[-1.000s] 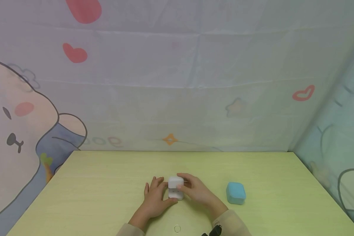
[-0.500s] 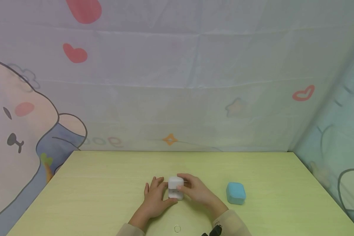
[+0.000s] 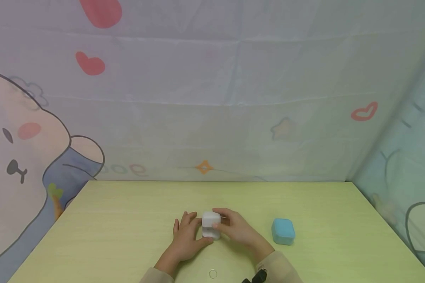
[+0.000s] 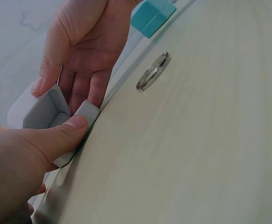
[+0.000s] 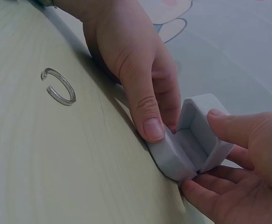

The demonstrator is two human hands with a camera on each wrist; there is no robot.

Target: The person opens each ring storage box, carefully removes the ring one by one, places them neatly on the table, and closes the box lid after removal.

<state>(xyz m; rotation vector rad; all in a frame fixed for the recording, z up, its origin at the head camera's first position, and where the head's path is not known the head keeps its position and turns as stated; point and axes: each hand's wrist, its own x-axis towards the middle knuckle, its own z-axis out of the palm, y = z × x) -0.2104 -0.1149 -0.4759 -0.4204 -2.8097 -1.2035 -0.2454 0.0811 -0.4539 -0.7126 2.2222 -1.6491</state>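
A small white ring box [image 3: 211,220] stands part open on the table between the two hands, its grey lining showing in both wrist views. My left hand [image 3: 187,239] steadies the base [image 5: 171,156], thumb on its front edge and index finger along the left side. With thumb and fingers my right hand [image 3: 235,228] holds the raised lid [image 4: 26,105] from the right. Nearer the table's front lies a silver ring [image 3: 213,274]; a gap in its band is visible in the right wrist view. Some fingers of each hand are hidden behind the box.
A light blue rounded box [image 3: 283,231] stands on the pale yellow table [image 3: 127,220], right of the right hand. Behind the table hangs a cloth backdrop [image 3: 233,78] printed with hearts and a cartoon animal.
The lid has tipped slightly downward in the right hand, covering more of the box's inside in the head view. Both hands otherwise keep their places; the ring and blue box stay put.
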